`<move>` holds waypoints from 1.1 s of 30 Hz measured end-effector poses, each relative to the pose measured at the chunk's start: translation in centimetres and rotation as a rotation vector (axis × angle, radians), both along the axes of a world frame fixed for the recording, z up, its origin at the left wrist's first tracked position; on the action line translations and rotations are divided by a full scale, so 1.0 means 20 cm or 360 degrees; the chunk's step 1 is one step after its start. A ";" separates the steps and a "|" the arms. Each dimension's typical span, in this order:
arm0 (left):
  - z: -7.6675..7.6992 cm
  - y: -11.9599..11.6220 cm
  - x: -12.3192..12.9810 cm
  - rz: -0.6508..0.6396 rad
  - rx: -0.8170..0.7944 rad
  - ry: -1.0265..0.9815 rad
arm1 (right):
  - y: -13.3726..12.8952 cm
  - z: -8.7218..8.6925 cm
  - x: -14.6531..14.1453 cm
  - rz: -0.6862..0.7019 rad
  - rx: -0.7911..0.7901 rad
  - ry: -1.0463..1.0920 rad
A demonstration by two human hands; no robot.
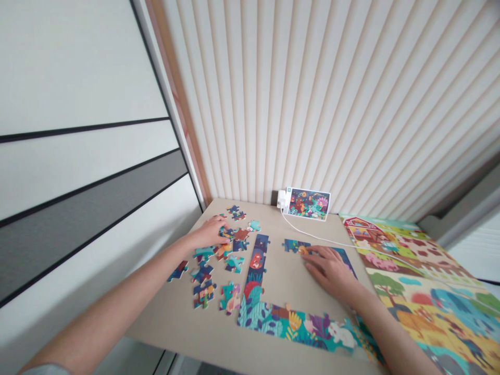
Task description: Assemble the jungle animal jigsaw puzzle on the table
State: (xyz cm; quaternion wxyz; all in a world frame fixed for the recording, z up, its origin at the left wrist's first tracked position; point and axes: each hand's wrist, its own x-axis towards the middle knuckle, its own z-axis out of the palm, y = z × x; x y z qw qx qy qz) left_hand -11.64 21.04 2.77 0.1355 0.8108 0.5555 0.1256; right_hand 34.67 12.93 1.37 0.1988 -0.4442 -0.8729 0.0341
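Observation:
My left hand (pixel 211 232) reaches into a loose pile of jigsaw pieces, thumb and fingers apart around a dark blue puzzle piece (pixel 225 233). Whether it grips that piece is not clear. My right hand (pixel 332 270) lies low over the table with fingers stretched out, its fingertips touching a short strip of joined puzzle pieces (pixel 292 245). Below and left of that hand, a partly joined puzzle border (pixel 269 316) forms a left side and a bottom edge. More border (pixel 346 259) shows behind the right hand, partly hidden by it.
A picture card (pixel 308 204) of the puzzle leans against the pleated curtain (pixel 250 104) at the table's back. Beside it, a white charger (pixel 281 199) trails a cable (pixel 312 236) rightward. Colourful farm and animal puzzles (pixel 414 297) cover the right side. A white panelled cabinet (pixel 78 182) stands left.

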 end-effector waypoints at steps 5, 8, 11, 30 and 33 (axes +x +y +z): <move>0.02 -0.01 0.04 0.0007 0.0032 -0.0030 | 0.00 0.01 0.00 0.0007 0.0023 0.0038; 0.04 -0.03 0.06 -0.0051 0.0086 -0.0085 | 0.00 0.01 0.01 0.0013 0.0027 0.0043; 0.08 -0.05 0.07 -0.0116 0.0128 -0.0267 | 0.00 0.00 0.01 0.0006 0.0016 0.0024; 0.21 -0.22 1.07 -0.0862 -0.0013 -0.0956 | -0.11 0.16 -0.18 -0.0077 -0.0574 0.1003; 0.12 -0.19 1.12 -0.0637 0.0211 -0.0968 | -0.03 0.12 -0.09 -0.0263 -0.0605 0.1114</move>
